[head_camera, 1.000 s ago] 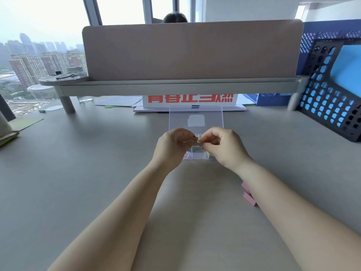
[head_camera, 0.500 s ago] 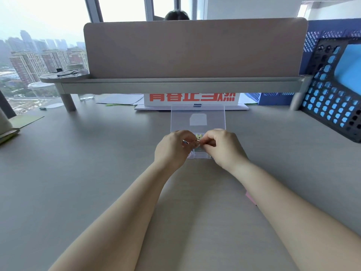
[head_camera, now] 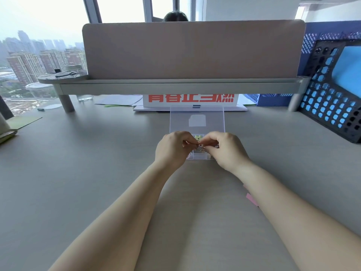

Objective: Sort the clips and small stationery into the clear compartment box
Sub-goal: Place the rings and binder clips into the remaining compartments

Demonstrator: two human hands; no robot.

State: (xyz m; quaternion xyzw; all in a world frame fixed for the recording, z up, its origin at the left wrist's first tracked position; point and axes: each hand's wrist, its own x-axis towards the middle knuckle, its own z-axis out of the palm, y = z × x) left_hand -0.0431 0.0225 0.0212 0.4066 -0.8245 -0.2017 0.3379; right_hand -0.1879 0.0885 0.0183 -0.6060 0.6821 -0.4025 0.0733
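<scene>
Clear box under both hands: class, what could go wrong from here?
The left hand and right hand pinch tiny clips over the box; a slip could scatter them into the wrong compartment or onto the desk. The right forearm crosses a pink item and might sweep it off.

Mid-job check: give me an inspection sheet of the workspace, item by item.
Surface: grey desk, flat.
Job's things: clear compartment box, lid open and raised; metal clips held above it; yellow item inside, compartment unclear.
Clutter: pink pad beside the right forearm; papers under the shelf.
Grippers: left hand and right hand both pinch the clips.
Cables: nothing seen.
Surroundings: divider panel ahead, black file rack right, window left, a person behind the divider.
</scene>
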